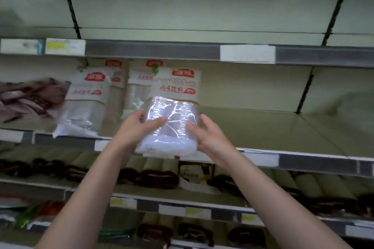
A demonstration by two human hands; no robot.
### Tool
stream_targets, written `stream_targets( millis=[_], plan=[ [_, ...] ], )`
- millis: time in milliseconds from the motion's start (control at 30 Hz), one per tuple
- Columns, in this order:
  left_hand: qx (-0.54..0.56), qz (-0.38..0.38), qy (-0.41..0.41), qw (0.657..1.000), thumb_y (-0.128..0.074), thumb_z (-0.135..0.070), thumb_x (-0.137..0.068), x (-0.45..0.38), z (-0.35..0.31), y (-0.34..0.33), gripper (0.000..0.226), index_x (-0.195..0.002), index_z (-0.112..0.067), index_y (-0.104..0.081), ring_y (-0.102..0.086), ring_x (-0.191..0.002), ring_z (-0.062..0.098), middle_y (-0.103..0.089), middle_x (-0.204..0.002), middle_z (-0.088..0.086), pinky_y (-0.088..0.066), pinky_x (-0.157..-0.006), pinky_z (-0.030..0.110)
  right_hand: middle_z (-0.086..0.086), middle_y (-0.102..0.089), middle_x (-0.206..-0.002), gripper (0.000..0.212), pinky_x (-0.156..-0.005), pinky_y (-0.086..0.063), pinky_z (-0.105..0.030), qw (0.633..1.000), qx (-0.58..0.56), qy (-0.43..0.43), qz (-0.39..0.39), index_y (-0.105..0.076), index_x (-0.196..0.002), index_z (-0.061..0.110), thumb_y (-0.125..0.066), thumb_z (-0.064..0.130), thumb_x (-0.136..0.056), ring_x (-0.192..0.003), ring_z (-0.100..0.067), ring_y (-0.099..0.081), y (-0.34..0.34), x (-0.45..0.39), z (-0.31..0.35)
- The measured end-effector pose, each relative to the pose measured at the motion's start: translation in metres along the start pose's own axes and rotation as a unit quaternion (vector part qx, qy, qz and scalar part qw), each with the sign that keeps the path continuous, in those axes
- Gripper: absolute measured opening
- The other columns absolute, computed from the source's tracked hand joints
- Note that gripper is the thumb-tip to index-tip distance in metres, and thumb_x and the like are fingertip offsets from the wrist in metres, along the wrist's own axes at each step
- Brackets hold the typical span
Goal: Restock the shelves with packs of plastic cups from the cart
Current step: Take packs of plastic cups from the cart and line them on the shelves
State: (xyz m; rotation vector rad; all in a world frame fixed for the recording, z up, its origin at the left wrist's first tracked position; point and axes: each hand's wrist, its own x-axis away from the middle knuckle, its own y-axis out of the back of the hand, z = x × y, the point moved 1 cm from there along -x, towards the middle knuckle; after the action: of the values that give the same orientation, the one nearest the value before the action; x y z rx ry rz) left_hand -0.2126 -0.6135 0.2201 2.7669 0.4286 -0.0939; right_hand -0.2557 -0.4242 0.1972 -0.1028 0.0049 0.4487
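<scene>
A clear pack of plastic cups [172,111] with a white header card and red print stands at the front of the middle shelf [253,127]. My left hand [139,125] grips its left side, thumb across the front. My right hand [206,129] holds its right side. The pack's bottom end overhangs the shelf edge. Two more cup packs stand behind and to the left: one leaning [85,102], one upright [137,90]. No cart is in view.
The middle shelf stretches bare to the right of the pack. Purple-brown packets [30,98] lie at its left end. The top shelf [182,34] holds nothing visible. Lower shelves carry dark items [157,177] and several price tags.
</scene>
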Motion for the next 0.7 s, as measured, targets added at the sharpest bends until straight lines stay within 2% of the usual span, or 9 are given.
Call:
stream_targets(
  millis=[67,133,233,300,367,400,500,567,700],
  plan=[
    [-0.004,-0.018,-0.014,1.0,-0.073,-0.033,-0.079,-0.024,0.001,0.025,0.023,-0.091,-0.016,-0.063,-0.062,-0.074,0.012,-0.067,-0.087,0.0,-0.052,-0.059,0.02,-0.001,-0.066,-0.119,0.054,-0.068,-0.054,-0.031,0.998,0.056,-0.009,0.005,-0.048,-0.125,0.022,-0.073,0.034,-0.078,-0.097,-0.016,-0.066,-0.028,-0.025,0.008],
    [0.01,-0.038,-0.026,0.999,-0.07,-0.021,-0.083,-0.048,0.005,0.042,0.022,-0.098,-0.008,-0.063,-0.061,-0.071,0.009,-0.067,-0.091,0.005,-0.05,-0.051,0.011,0.0,-0.067,-0.115,0.059,-0.058,-0.047,-0.019,0.996,0.086,-0.003,0.007,-0.045,-0.128,0.023,-0.075,0.024,-0.078,-0.086,-0.009,-0.064,-0.049,-0.048,0.015],
    [0.037,-0.06,-0.026,0.997,-0.069,-0.017,-0.083,-0.069,0.022,0.062,0.036,-0.115,-0.004,-0.056,-0.064,-0.086,0.019,-0.065,-0.106,0.01,-0.051,-0.067,0.021,0.001,-0.063,-0.117,0.073,-0.06,-0.05,-0.018,0.994,0.113,0.001,0.011,-0.035,-0.135,0.03,-0.075,0.01,-0.077,-0.088,-0.007,-0.062,-0.075,-0.073,0.013],
    [0.037,-0.071,-0.01,0.997,-0.066,-0.015,-0.085,-0.073,0.035,0.072,0.039,-0.121,-0.005,-0.052,-0.06,-0.098,0.025,-0.062,-0.111,0.009,-0.046,-0.079,0.03,-0.004,-0.06,-0.125,0.084,-0.075,-0.055,-0.027,0.993,0.114,-0.008,0.009,-0.028,-0.141,0.032,-0.075,0.005,-0.076,-0.101,-0.017,-0.062,-0.09,-0.085,0.004],
    [0.028,-0.084,0.0,0.996,-0.064,-0.011,-0.086,-0.074,0.048,0.079,0.039,-0.122,-0.005,-0.051,-0.059,-0.106,0.028,-0.06,-0.112,0.009,-0.045,-0.086,0.033,-0.007,-0.056,-0.13,0.086,-0.093,-0.052,-0.039,0.992,0.123,-0.031,0.007,-0.025,-0.144,0.03,-0.073,0.004,-0.078,-0.113,-0.025,-0.059,-0.102,-0.094,-0.01],
    [0.021,-0.094,0.003,0.995,-0.063,-0.01,-0.087,-0.074,0.053,0.08,0.039,-0.124,-0.005,-0.051,-0.058,-0.112,0.029,-0.06,-0.114,0.01,-0.045,-0.09,0.033,-0.008,-0.056,-0.13,0.084,-0.097,-0.05,-0.043,0.991,0.131,-0.036,0.006,-0.025,-0.144,0.03,-0.071,0.004,-0.079,-0.115,-0.026,-0.058,-0.106,-0.097,-0.016],
    [-0.04,-0.121,0.009,0.992,-0.057,-0.014,-0.092,-0.071,0.061,0.082,0.044,-0.132,-0.001,-0.045,-0.05,-0.124,0.03,-0.055,-0.131,0.016,-0.038,-0.098,0.03,-0.01,-0.058,-0.129,0.086,-0.1,-0.048,-0.046,0.991,0.133,-0.029,-0.014,-0.017,-0.147,0.033,-0.067,0.006,-0.082,-0.116,-0.028,-0.058,-0.119,-0.101,-0.029],
    [-0.09,-0.135,0.008,0.987,-0.054,-0.018,-0.093,-0.071,0.062,0.081,0.044,-0.132,0.002,-0.044,-0.049,-0.124,0.033,-0.053,-0.134,0.019,-0.038,-0.099,0.032,-0.013,-0.058,-0.131,0.086,-0.101,-0.048,-0.045,0.991,0.131,-0.028,-0.022,-0.015,-0.148,0.031,-0.066,0.005,-0.083,-0.117,-0.028,-0.059,-0.123,-0.102,-0.029],
    [-0.178,-0.166,0.0,0.97,-0.053,-0.016,-0.092,-0.07,0.062,0.074,0.048,-0.134,0.005,-0.04,-0.046,-0.125,0.039,-0.048,-0.135,0.026,-0.038,-0.102,0.041,-0.011,-0.06,-0.127,0.071,-0.098,-0.049,-0.039,0.986,0.164,-0.026,-0.019,-0.026,-0.143,0.026,-0.063,0.005,-0.086,-0.115,-0.026,-0.058,-0.123,-0.094,-0.02]
  ],
)
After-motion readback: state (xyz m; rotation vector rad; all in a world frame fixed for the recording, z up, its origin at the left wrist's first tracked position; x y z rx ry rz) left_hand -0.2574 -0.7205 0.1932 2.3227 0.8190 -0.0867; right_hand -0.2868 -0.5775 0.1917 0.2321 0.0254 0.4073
